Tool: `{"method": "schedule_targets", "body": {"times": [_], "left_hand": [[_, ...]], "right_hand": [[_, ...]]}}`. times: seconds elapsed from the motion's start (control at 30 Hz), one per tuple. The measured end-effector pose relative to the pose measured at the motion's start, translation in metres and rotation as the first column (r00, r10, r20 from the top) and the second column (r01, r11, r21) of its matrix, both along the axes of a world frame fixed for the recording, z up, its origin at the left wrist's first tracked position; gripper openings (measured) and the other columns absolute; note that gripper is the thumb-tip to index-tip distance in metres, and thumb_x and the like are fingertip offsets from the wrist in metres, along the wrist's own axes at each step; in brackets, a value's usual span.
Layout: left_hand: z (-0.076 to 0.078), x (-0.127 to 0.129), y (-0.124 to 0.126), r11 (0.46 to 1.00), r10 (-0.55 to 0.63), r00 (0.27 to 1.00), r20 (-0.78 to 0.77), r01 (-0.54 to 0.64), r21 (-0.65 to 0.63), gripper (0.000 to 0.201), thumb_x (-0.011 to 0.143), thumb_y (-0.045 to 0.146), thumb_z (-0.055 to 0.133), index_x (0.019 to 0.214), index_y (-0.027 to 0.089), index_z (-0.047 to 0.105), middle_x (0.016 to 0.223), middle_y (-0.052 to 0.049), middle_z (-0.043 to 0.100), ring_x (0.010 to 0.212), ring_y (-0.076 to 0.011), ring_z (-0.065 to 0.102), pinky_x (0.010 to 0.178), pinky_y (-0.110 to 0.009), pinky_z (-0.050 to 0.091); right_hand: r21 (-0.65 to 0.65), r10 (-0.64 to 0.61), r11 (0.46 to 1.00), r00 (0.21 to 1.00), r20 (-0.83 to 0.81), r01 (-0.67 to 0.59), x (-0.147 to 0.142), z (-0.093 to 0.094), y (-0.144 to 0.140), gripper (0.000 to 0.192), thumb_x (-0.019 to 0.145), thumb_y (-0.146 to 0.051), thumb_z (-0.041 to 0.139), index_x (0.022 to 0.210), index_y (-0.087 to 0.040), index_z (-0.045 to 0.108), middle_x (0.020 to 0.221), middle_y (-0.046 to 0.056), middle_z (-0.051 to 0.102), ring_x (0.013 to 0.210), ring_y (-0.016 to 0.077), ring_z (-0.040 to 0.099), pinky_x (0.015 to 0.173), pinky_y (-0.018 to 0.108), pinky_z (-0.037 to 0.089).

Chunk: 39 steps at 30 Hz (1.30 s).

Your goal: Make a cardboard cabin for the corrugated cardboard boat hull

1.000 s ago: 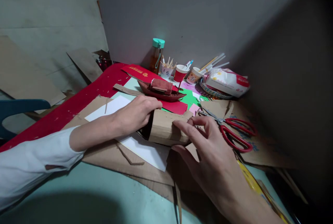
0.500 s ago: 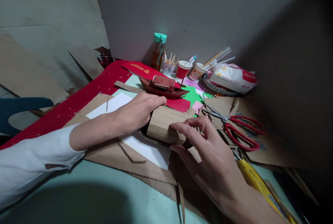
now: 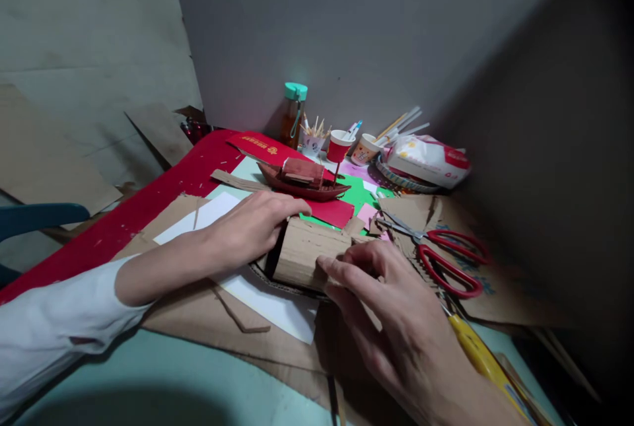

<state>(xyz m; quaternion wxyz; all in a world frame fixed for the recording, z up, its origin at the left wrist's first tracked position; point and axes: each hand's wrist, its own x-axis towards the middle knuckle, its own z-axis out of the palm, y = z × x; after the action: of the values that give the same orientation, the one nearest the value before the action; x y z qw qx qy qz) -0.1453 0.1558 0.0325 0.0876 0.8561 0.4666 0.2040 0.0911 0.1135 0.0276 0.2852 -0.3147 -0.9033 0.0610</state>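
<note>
In the head view, a bent piece of plain cardboard [image 3: 308,248] forms an arched cover over a low cardboard boat hull [image 3: 284,286]. My left hand [image 3: 252,221] is closed around the boat's left end, with most of its fingertips hidden behind it. My right hand [image 3: 391,300] grips the right end, its index fingertip resting on the cover and its thumb low by the hull's near side. Just beyond stands a finished-looking reddish-brown model boat [image 3: 302,178] with a canopy and a short mast.
Red-handled scissors [image 3: 453,261] and a yellow cutter [image 3: 478,353] lie to the right. Behind are a teal-capped bottle [image 3: 292,119], paper cups [image 3: 341,146] holding sticks and pens, and a tissue pack [image 3: 428,158]. White paper [image 3: 292,317] and cardboard sheets [image 3: 198,330] lie underneath.
The view has tilted up slightly, so everything sits lower and a little left. A dark gap at the cover's left end shows more clearly. Both hands stay on the cardboard boat.
</note>
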Motion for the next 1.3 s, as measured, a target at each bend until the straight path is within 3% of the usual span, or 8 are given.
{"method": "schedule_targets", "body": {"times": [0.17, 0.37, 0.5, 0.63, 0.8, 0.97, 1.13, 1.3], "left_hand": [[-0.003, 0.004, 0.001, 0.999, 0.007, 0.999, 0.042, -0.005, -0.042, 0.041, 0.081, 0.003, 0.05, 0.112, 0.022, 0.069, 0.106, -0.008, 0.077, 0.096, -0.0253, 0.07, 0.079, -0.033, 0.049], [0.012, -0.007, 0.009, 0.979, 0.009, 0.993, 0.116, 0.015, -0.205, 0.036, 0.086, 0.007, 0.053, 0.115, 0.02, 0.07, 0.112, -0.009, 0.077, 0.105, -0.026, 0.068, 0.089, -0.035, 0.049], [0.034, -0.036, 0.02, 0.911, -0.028, 0.974, 0.224, 0.117, -0.395, 0.031, 0.086, 0.016, 0.061, 0.114, 0.021, 0.073, 0.117, -0.005, 0.077, 0.11, -0.0223, 0.069, 0.089, -0.028, 0.051], [0.037, -0.058, 0.027, 0.88, 0.056, 0.936, 0.347, 0.118, -0.46, 0.031, 0.091, 0.023, 0.055, 0.118, 0.017, 0.07, 0.116, -0.008, 0.076, 0.103, -0.0211, 0.073, 0.086, -0.03, 0.055], [0.027, -0.05, 0.031, 0.88, 0.089, 0.938, 0.334, 0.083, -0.467, 0.029, 0.087, 0.025, 0.059, 0.109, 0.013, 0.074, 0.103, -0.009, 0.078, 0.091, -0.021, 0.073, 0.078, -0.03, 0.055], [0.019, -0.032, 0.026, 0.906, 0.026, 0.98, 0.2, 0.061, -0.419, 0.024, 0.08, 0.022, 0.066, 0.1, 0.016, 0.077, 0.095, -0.007, 0.08, 0.088, -0.0228, 0.071, 0.075, -0.028, 0.05], [0.006, -0.015, 0.02, 0.962, -0.003, 0.997, 0.078, 0.024, -0.272, 0.027, 0.077, 0.006, 0.057, 0.091, 0.018, 0.076, 0.093, -0.008, 0.077, 0.092, -0.0254, 0.066, 0.077, -0.033, 0.042], [0.001, -0.005, 0.019, 0.979, -0.003, 0.999, 0.053, 0.013, -0.205, 0.019, 0.079, 0.008, 0.054, 0.073, 0.018, 0.069, 0.067, -0.003, 0.068, 0.066, -0.019, 0.057, 0.062, -0.028, 0.036]], "right_hand": [[-0.085, 0.055, 0.995, 0.998, 0.009, -0.054, 0.001, -0.001, 0.009, 0.027, 0.094, -0.005, 0.048, 0.112, -0.024, 0.052, 0.147, 0.011, 0.042, 0.133, 0.0257, 0.044, 0.107, 0.045, 0.04], [-0.046, 0.08, 0.996, 0.993, 0.081, -0.077, 0.004, -0.009, 0.017, 0.045, 0.1, -0.011, 0.043, 0.141, -0.029, 0.041, 0.148, 0.01, 0.046, 0.132, 0.0268, 0.047, 0.106, 0.049, 0.045], [-0.023, 0.047, 0.999, 0.989, 0.144, -0.044, 0.008, -0.009, 0.019, 0.044, 0.102, -0.015, 0.04, 0.143, -0.032, 0.042, 0.15, 0.01, 0.045, 0.136, 0.0285, 0.045, 0.104, 0.051, 0.048], [0.015, 0.033, 0.999, 0.986, 0.164, -0.036, 0.013, -0.012, 0.021, 0.046, 0.103, -0.015, 0.041, 0.146, -0.032, 0.041, 0.153, 0.009, 0.043, 0.142, 0.0245, 0.04, 0.108, 0.045, 0.046], [0.049, 0.037, 0.998, 0.982, 0.183, -0.047, 0.015, -0.012, 0.023, 0.048, 0.102, -0.013, 0.04, 0.147, -0.03, 0.042, 0.155, 0.008, 0.041, 0.147, 0.0205, 0.033, 0.109, 0.037, 0.047], [0.08, 0.039, 0.995, 0.974, 0.222, -0.059, 0.01, -0.006, 0.02, 0.048, 0.101, -0.014, 0.043, 0.147, -0.029, 0.044, 0.153, 0.01, 0.046, 0.142, 0.0236, 0.042, 0.107, 0.04, 0.049], [0.072, 0.047, 0.995, 0.972, 0.23, -0.065, 0.006, -0.002, 0.014, 0.05, 0.099, -0.012, 0.042, 0.146, -0.027, 0.046, 0.152, 0.011, 0.049, 0.136, 0.0264, 0.05, 0.105, 0.046, 0.05], [-0.004, 0.067, 0.998, 0.984, 0.167, -0.068, 0.009, 0.004, 0.015, 0.046, 0.103, -0.022, 0.044, 0.149, -0.025, 0.044, 0.153, 0.008, 0.051, 0.138, 0.0229, 0.049, 0.113, 0.044, 0.044]]}}
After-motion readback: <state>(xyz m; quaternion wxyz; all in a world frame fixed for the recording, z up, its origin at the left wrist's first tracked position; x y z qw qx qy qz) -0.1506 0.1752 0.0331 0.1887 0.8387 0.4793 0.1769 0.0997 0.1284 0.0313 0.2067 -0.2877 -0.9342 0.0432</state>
